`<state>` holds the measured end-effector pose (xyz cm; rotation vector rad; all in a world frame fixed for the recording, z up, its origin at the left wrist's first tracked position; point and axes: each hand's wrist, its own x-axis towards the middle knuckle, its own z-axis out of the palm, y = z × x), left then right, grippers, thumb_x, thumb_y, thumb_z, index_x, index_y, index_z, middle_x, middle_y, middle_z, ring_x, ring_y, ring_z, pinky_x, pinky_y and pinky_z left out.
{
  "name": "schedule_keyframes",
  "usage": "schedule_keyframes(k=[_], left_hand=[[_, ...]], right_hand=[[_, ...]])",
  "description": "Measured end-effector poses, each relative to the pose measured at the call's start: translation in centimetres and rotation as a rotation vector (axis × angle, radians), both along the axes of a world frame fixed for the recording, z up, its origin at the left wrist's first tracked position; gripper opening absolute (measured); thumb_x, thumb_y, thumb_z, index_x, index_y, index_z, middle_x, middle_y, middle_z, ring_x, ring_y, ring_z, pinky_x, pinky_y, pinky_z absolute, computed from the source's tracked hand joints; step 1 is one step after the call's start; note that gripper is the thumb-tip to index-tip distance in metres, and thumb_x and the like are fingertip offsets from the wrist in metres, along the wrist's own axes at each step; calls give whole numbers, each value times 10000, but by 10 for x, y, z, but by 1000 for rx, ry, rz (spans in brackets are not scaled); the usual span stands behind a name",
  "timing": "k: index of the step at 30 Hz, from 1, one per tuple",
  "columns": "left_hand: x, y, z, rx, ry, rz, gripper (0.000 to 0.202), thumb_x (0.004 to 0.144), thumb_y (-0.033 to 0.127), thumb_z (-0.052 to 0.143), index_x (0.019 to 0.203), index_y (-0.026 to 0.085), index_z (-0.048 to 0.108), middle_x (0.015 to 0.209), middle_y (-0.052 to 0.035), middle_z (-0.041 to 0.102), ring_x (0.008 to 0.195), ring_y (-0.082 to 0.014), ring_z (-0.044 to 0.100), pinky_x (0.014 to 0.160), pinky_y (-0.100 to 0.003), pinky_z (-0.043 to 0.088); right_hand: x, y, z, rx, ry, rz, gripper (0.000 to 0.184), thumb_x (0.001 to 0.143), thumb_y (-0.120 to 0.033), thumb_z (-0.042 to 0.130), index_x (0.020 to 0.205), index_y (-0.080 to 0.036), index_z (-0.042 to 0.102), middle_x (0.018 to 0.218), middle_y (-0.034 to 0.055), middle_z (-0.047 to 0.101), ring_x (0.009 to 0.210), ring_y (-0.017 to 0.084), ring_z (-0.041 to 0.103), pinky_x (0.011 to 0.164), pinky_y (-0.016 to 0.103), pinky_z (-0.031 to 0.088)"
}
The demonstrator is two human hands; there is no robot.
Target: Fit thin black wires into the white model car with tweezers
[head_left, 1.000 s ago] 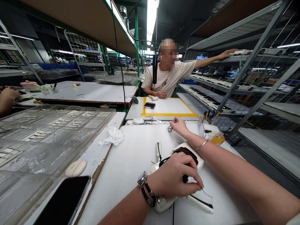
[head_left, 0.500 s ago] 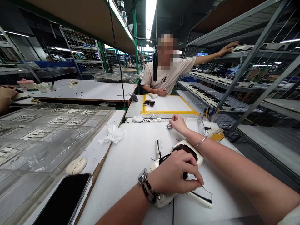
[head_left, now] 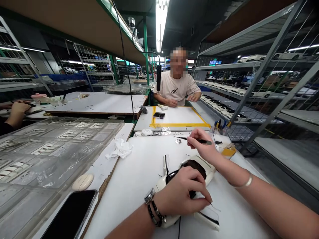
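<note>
A white model car (head_left: 160, 182) with a black top lies on the bench, its two doors standing out to the sides. My left hand (head_left: 185, 192) rests over the car, thumb and forefinger pinched on the thin window frame (head_left: 214, 207) of the near door (head_left: 208, 220). On the far side the other door (head_left: 165, 165) stands out, with a similar thin frame. Beyond the car my right hand (head_left: 200, 142) holds dark tweezers (head_left: 183, 137), tips pointing left. Close to those tips lies a small shiny silver piece (head_left: 178, 141). My left hand hides part of the car.
Plastic trays (head_left: 57, 149) of small white parts stand left, with crumpled tissue (head_left: 121, 148), a phone (head_left: 71, 215) and a cream case (head_left: 83, 182). Behind the bench sits a co-worker (head_left: 175, 86). A clear box (head_left: 228, 146) stands right, before racks (head_left: 251, 96) of model cars.
My right hand has moved right, away from the silver piece, and the tweezers now show fully. My left hand keeps its pinch. The co-worker's arm has come down from the rack.
</note>
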<state>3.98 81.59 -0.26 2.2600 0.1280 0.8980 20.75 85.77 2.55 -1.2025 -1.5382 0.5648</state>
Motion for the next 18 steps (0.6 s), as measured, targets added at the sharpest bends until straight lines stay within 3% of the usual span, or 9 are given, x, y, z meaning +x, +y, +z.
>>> schedule_keyframes(k=[4, 9, 13, 18], left_hand=[[2, -9, 6, -94, -22, 108, 61, 769, 158, 641, 762, 190, 692, 849, -48, 581, 871, -177, 557, 861, -331, 437], [4, -13, 7, -231, -99, 197, 62, 777, 161, 641, 775, 194, 694, 851, -51, 560, 859, -184, 555, 836, -346, 462], [5, -13, 5, -234, -165, 222, 52, 776, 147, 658, 774, 186, 691, 850, -43, 555, 840, -164, 554, 818, -326, 464], [5, -13, 6, -238, -196, 232, 43, 767, 137, 674, 770, 177, 689, 845, -41, 559, 824, -155, 559, 797, -314, 471]], right_hand=[[10, -76, 10, 201, 231, 112, 110, 836, -181, 589, 796, -211, 490, 656, -20, 581, 543, 111, 518, 484, 241, 389], [12, -149, 2, 240, 495, 54, 79, 848, -178, 566, 832, -229, 509, 581, -22, 531, 460, 110, 452, 455, 271, 351], [3, -174, -15, 158, 597, 24, 57, 864, -203, 537, 845, -239, 498, 587, -7, 546, 432, 109, 431, 428, 265, 313], [-3, -173, -27, 134, 644, 35, 75, 858, -204, 547, 823, -236, 489, 595, -4, 552, 447, 112, 444, 431, 263, 308]])
